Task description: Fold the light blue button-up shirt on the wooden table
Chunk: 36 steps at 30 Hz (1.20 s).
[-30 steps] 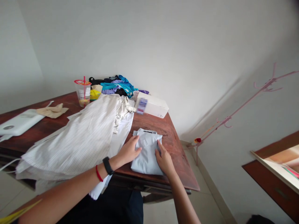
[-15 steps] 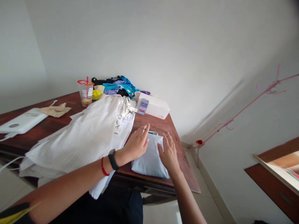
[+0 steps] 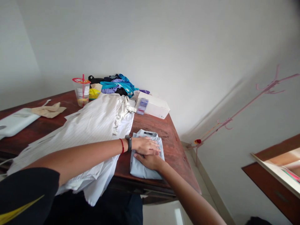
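Observation:
A folded light blue shirt (image 3: 146, 172) lies near the table's front edge, its collar with a dark label at the far end. My left hand (image 3: 147, 145) rests flat on top of it, fingers stretched to the right, with a dark watch and a red band at the wrist. Just in front, my right hand (image 3: 151, 161) also presses on the cloth, thumb out to the left; its fingers are partly hidden by the left hand. Neither hand grips anything. White striped garments (image 3: 89, 125) are spread out to the left of the shirt.
On the wooden table (image 3: 174, 150) stand a white box (image 3: 157, 106) and a plastic cup with a straw (image 3: 82, 93). A pile of blue and black clothes (image 3: 119, 84) lies behind. At left is a white power bank (image 3: 18, 122). A pink coat stand (image 3: 248, 103) leans rightward.
Both hands have come down from above the shirt onto it and moved together, the left moving right and the right moving left until they overlap. The view has shifted slightly.

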Tool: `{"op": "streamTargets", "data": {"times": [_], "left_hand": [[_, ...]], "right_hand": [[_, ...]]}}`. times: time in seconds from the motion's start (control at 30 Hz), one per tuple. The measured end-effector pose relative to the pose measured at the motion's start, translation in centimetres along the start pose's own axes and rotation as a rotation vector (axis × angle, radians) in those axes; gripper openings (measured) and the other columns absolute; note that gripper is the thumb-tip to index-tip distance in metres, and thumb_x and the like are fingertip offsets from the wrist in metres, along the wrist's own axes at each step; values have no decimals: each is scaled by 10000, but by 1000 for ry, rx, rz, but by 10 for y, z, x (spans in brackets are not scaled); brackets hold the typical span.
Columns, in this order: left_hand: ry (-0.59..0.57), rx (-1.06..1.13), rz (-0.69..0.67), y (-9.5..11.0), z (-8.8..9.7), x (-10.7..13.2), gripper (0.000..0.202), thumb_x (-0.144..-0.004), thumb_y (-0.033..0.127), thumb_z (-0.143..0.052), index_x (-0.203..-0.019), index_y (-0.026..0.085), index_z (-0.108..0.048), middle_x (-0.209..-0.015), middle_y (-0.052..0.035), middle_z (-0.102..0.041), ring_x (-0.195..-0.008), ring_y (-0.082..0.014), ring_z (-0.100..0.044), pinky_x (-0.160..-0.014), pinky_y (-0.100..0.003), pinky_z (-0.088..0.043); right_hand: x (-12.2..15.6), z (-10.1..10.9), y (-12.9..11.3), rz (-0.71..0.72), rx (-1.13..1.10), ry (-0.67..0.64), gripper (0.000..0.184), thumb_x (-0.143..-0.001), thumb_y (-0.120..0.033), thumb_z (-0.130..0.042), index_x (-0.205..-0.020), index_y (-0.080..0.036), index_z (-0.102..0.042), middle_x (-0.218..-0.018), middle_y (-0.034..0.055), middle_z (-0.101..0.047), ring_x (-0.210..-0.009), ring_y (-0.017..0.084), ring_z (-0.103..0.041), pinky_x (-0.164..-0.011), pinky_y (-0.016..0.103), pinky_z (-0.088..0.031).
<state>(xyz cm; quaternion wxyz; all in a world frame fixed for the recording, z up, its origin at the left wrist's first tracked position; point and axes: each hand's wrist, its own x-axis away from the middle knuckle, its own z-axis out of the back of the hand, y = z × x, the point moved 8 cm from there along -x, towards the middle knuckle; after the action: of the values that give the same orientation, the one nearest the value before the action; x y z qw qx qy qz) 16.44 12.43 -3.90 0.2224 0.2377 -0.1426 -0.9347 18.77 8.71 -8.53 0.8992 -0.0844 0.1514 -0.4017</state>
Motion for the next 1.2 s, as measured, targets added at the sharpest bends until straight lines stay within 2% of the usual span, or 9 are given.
{"op": "streamTargets", "data": {"times": [0.13, 0.3, 0.37, 0.47, 0.6, 0.7, 0.77, 0.93, 1.2], "left_hand": [[-195, 115, -190, -13, -9, -6, 462, -1038, 461, -428, -1358, 234, -671, -1478, -59, -580, -1443, -275, -445, -1209, -389, -279], [-150, 272, -155, -33, -6, -2, 582, -1069, 539, -301, -1357, 189, -665, -1531, -91, -519, -1472, -236, -404, -1238, -366, -239], [-85, 389, -104, -38, 0, 1, 643, -1069, 581, -237, -1336, 193, -675, -1466, -89, -590, -1416, -233, -478, -1211, -359, -296], [68, 582, 15, -49, 12, 4, 710, -1073, 583, -147, -1322, 175, -673, -1319, -99, -690, -1261, -234, -611, -1122, -354, -412], [247, 609, 151, -64, 22, 6, 670, -1078, 562, -168, -1423, 148, -567, -1352, -130, -658, -1264, -254, -605, -1100, -396, -440], [223, 546, 147, -61, 21, 6, 625, -1073, 539, -270, -1542, 147, -396, -1524, -153, -511, -1409, -267, -484, -1177, -438, -373], [163, 514, 131, -56, 19, 6, 663, -1065, 523, -317, -1601, 135, -273, -1609, -167, -389, -1482, -279, -385, -1226, -449, -310], [89, 469, 180, -56, 15, 8, 703, -1056, 505, -368, -1639, 160, -177, -1653, -131, -309, -1516, -275, -322, -1252, -385, -284], [84, 498, 143, -64, 10, 3, 585, -1065, 464, -377, -1551, 140, -356, -1591, -141, -423, -1482, -235, -386, -1246, -400, -319]], "right_hand": [[-3, 7, -1, -30, -16, -99, 705, -974, -576, -528, -1520, -135, -468, -1579, 165, -444, -1501, 368, -323, -1233, 549, -267], [-17, 18, -6, 17, -99, -244, 773, -902, -588, -640, -1526, -163, -473, -1589, 156, -434, -1492, 389, -329, -1228, 542, -259], [-26, 28, -1, 44, -170, -318, 776, -855, -570, -709, -1512, -212, -502, -1580, 124, -457, -1478, 379, -360, -1224, 517, -275], [-40, 45, 19, 53, -404, -419, 597, -888, -501, -699, -1436, -289, -589, -1493, 54, -570, -1358, 303, -528, -1147, 428, -404], [-57, 64, 79, -114, -721, -115, 391, -974, -509, -574, -1094, -191, -767, -1091, 61, -763, -1024, 235, -691, -923, 360, -528], [-55, 56, 116, -283, -832, 125, 415, -947, -542, -602, -878, -164, -758, -827, 46, -754, -784, 199, -687, -772, 324, -534], [-53, 47, 126, -339, -886, 200, 426, -917, -565, -633, -821, -161, -731, -766, 40, -736, -714, 186, -668, -713, 310, -527], [-54, 39, 122, -329, -961, 188, 406, -909, -558, -653, -867, -158, -702, -776, 39, -722, -718, 183, -667, -690, 297, -527], [-52, 44, 124, -347, -880, 166, 391, -915, -554, -637, -843, -174, -696, -788, 44, -728, -752, 198, -666, -730, 311, -529]]}}
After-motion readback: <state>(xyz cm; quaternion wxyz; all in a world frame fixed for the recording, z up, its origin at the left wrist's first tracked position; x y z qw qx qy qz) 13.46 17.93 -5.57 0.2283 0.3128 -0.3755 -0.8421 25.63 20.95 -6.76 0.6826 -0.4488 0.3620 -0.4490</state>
